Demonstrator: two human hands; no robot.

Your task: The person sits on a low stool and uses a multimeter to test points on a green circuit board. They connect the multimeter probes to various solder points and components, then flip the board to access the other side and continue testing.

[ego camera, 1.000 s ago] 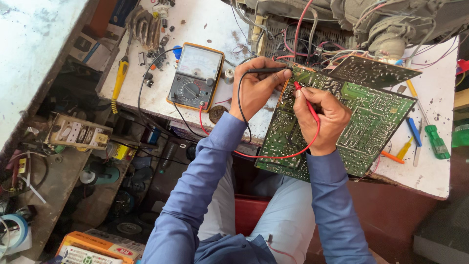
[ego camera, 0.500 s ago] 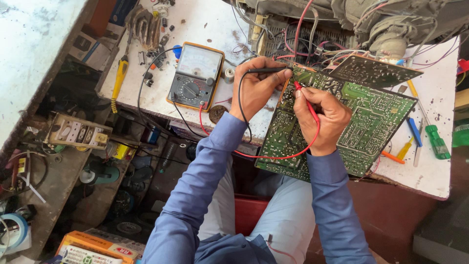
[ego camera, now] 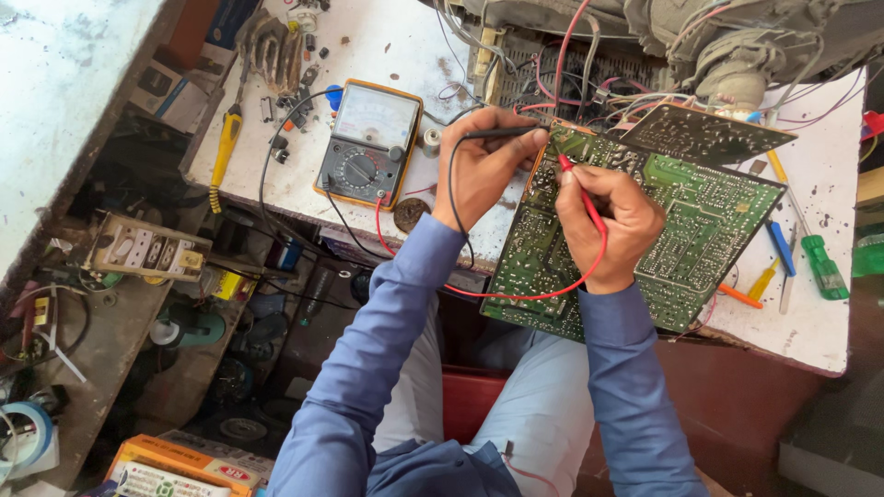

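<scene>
Head view: a green circuit board (ego camera: 686, 221) is probed with two test leads at the bench (ego camera: 820, 313).

The black probe (ego camera: 502, 133) is pinched in the grip of the left hand (ego camera: 483, 170), and the red probe (ego camera: 580, 189) is held pen-like in the right hand (ego camera: 612, 225); both tips are set on the board's upper left corner. The board lies tilted over the bench edge. An analog multimeter (ego camera: 368, 147) is seen just left of the hands, wired to both probes.
</scene>
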